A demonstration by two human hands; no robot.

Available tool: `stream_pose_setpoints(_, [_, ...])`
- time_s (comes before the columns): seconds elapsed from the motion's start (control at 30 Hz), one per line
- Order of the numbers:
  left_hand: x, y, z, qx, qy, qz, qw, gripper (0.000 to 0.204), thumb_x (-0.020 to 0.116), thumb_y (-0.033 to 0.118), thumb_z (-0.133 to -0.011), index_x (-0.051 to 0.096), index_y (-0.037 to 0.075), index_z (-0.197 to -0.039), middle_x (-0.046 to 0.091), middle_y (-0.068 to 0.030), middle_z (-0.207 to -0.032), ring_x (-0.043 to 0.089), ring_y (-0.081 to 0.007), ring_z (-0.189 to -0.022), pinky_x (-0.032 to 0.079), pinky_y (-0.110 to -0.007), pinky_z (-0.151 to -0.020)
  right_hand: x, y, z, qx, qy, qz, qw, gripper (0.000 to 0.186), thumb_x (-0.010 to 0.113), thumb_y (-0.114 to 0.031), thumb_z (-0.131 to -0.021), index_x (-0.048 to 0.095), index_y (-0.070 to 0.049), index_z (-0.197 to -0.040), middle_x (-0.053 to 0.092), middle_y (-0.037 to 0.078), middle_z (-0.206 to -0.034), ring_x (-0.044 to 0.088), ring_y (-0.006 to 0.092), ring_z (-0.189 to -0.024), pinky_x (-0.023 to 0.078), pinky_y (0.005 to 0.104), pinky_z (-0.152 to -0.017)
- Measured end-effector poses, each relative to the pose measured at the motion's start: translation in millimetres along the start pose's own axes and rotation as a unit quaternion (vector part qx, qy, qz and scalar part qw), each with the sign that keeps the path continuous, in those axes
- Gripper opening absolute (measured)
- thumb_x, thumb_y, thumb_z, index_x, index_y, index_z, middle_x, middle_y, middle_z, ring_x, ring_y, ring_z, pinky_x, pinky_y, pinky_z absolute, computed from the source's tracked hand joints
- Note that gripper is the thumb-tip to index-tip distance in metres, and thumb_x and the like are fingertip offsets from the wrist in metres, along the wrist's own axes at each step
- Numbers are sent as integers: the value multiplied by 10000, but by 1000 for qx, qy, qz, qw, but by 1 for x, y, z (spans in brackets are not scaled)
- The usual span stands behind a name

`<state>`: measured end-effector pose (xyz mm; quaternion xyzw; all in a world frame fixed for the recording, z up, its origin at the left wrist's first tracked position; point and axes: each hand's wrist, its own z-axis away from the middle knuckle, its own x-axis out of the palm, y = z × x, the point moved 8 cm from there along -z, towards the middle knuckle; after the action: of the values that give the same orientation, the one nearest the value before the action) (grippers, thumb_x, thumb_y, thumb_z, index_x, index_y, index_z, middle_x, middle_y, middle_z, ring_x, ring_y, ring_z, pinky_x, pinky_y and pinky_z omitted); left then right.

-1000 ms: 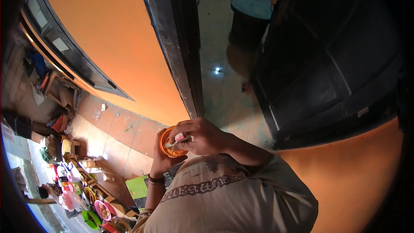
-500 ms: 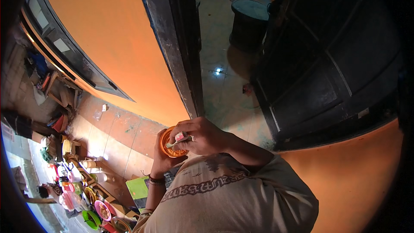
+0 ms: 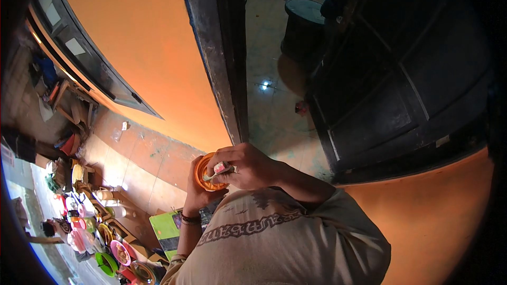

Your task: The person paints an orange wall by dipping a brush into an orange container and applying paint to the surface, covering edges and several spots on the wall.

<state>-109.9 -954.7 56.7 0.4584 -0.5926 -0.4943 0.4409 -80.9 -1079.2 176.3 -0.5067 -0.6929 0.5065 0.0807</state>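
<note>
My left hand [image 3: 197, 194] is wrapped round a round orange plastic tub [image 3: 203, 164], held in front of my body. Over its mouth, my right hand [image 3: 244, 164] pinches a small pale object with a pinkish-red patch [image 3: 221, 167]. The pale end of that object points down into the tub; its kind is not clear. A ring shows on one right finger. My right hand hides much of the tub's inside. A dark bracelet [image 3: 191, 218] sits on my left wrist.
An orange wall [image 3: 142, 42] ends at a dark door frame [image 3: 224, 68]. Right of the doorway stands a dark panelled door [image 3: 391, 89]. Beyond it is a dark drum [image 3: 302, 31]. At lower left are bowls, including a green bowl [image 3: 106, 265], and a green-and-black box [image 3: 166, 229].
The view has shifted slightly, moving the door frame and clutter a little in the picture. Both hands keep nearly the same hold on the tub and the pale object.
</note>
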Motion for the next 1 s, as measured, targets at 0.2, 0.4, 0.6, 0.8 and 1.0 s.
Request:
stream_pose_setpoints(0.2, [1,-5,5,1,13,-7,1000,884,833,7,-585,342,19,-1321,506,-127,-1273,518,-228,-1177,431,-362,-1004,1,-3,0,-1,-11,1,1000,225,761,-53,-741,632,-70,-924,665,110,-838,669,294,-778,524,347,-677])
stream_pose_setpoints(0.4, [-1,-10,10,-3,24,-10,1000,906,847,5,-575,334,22,-1322,510,-126,-1259,520,-233,-1174,435,-366,-996,5,-3,-1,3,-42,-10,999,217,746,-30,-740,632,-68,-921,664,106,-838,670,284,-772,517,335,-669])
stream_pose_setpoints(0.6, [0,-20,14,0,58,14,998,952,857,16,-575,298,15,-1345,516,-146,-1261,521,-240,-1181,427,-378,-1007,8,1,-2,4,-69,-17,997,200,736,-5,-738,632,-62,-900,657,88,-824,657,247,-731,503,321,-654])
stream_pose_setpoints(0.8, [9,-13,6,34,68,-42,996,911,870,48,-597,324,1,-1325,528,-147,-1247,531,-231,-1173,440,-366,-994,4,4,-4,21,-111,-17,993,189,742,-12,-748,629,-57,-893,654,84,-824,654,249,-744,501,324,-662])
stream_pose_setpoints(1.0, [17,-18,-1,35,82,-13,996,892,877,60,-603,339,-2,-1311,534,-142,-1243,539,-218,-1160,447,-361,-988,-3,10,-2,15,-125,-15,992,198,759,-25,-739,631,-57,-887,652,81,-820,653,250,-737,502,327,-659])
